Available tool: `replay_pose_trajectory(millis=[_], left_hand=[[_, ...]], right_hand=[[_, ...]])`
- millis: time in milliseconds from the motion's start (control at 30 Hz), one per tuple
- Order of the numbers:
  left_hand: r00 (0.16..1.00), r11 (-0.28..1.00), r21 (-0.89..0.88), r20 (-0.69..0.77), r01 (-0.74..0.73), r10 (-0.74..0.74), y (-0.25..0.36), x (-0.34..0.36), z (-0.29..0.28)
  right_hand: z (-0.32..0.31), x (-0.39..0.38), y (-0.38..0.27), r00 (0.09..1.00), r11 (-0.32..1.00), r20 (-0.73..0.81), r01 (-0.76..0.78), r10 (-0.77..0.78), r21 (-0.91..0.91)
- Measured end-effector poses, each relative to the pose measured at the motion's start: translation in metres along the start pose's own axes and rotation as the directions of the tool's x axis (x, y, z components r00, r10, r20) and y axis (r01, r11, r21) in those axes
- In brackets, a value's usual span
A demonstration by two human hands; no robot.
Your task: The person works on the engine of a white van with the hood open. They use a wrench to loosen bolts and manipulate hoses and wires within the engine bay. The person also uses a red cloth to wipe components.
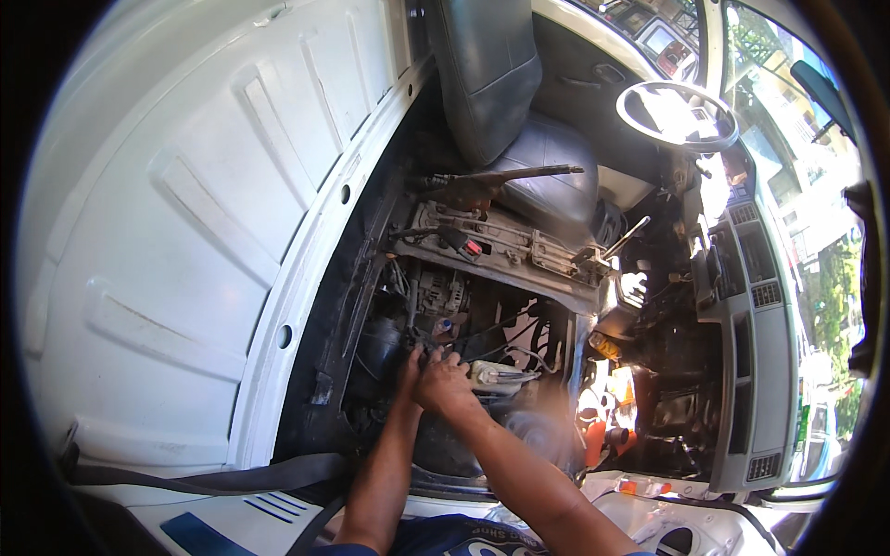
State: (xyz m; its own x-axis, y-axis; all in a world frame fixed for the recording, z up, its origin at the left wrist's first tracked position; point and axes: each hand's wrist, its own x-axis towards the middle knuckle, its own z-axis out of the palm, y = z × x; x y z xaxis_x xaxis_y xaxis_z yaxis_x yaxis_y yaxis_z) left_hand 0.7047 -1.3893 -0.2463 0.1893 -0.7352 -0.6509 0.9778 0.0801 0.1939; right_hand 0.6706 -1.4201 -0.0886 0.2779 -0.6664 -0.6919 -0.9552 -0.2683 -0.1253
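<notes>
My left hand (pixel 411 372) and my right hand (pixel 443 378) are close together inside the open engine bay under the cab floor, fingers curled round a small part or hose end that I cannot make out. Just beyond them sit a small fitting with a blue piece (pixel 444 326) and the ribbed metal housing of what looks like an alternator (pixel 441 293). A translucent plastic reservoir (pixel 501 375) lies right of my right hand, with a thin hose (pixel 533 352) above it. A dark rounded component (pixel 375 338) is left of my hands.
Past the bay are a metal crossmember (pixel 547 269) with levers, a dark seat (pixel 538 167) and a steering wheel (pixel 677 139). The dashboard (pixel 746 324) runs down the right. A white ribbed panel (pixel 185 296) fills the left. Orange objects (pixel 623 435) lie in the footwell.
</notes>
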Motion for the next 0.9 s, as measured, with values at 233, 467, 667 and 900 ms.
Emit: replay_pose_trajectory(millis=[233, 467, 667, 900], left_hand=[[0.983, 0.951, 0.262, -0.042, -0.163, 0.180, 0.011, -0.020, 0.020], [0.797, 0.201, 0.948, 0.080, -0.246, 0.598, 0.014, -0.015, 0.008], [0.510, -0.321, 0.925, 0.379, -0.201, 0.772, 0.051, -0.021, 0.013], [0.736, -0.502, 0.865, 0.348, -0.013, 0.581, 0.084, 0.001, 0.024]], right_hand=[[-0.014, 0.012, 0.027, 0.983, 0.982, 0.029, 0.181, -0.180, -0.051], [0.018, 0.009, 0.047, 0.992, 0.953, -0.020, 0.123, -0.122, 0.276], [0.037, 0.012, 0.052, 0.996, 0.881, -0.059, 0.090, -0.070, 0.465], [0.029, 0.025, 0.059, 0.993, 0.895, -0.019, 0.110, -0.114, 0.433]])
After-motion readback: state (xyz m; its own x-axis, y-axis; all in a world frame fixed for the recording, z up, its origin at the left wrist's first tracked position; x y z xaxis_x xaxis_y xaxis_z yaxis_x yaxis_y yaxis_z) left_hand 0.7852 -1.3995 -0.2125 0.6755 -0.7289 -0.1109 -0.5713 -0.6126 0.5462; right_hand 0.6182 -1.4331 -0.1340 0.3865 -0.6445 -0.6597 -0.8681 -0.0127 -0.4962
